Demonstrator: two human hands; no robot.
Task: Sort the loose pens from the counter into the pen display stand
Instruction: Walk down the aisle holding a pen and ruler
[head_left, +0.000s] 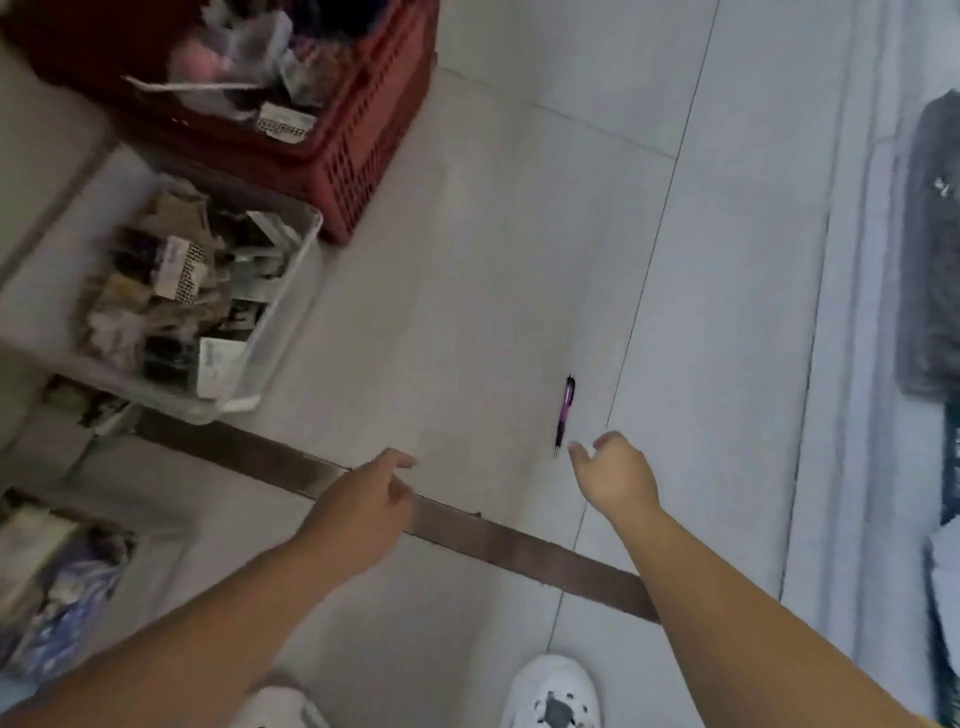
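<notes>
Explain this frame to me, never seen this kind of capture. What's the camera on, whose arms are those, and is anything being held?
There is no machine here: a person wears one wide-angle camera on the head, looking forward and down, so the two bare arms are the wearer's own. The white shoes at the bottom edge are theirs too. The view is of a pale tiled floor, not a counter. A purple pen lies loose on it. The right hand reaches toward the pen with thumb and fingers spread, near its tip but not gripping it. The left hand hangs loosely curled and holds nothing. At left stand a red crate and a clear bin, both full of blurred packets. No pen display stand is in view.
</notes>
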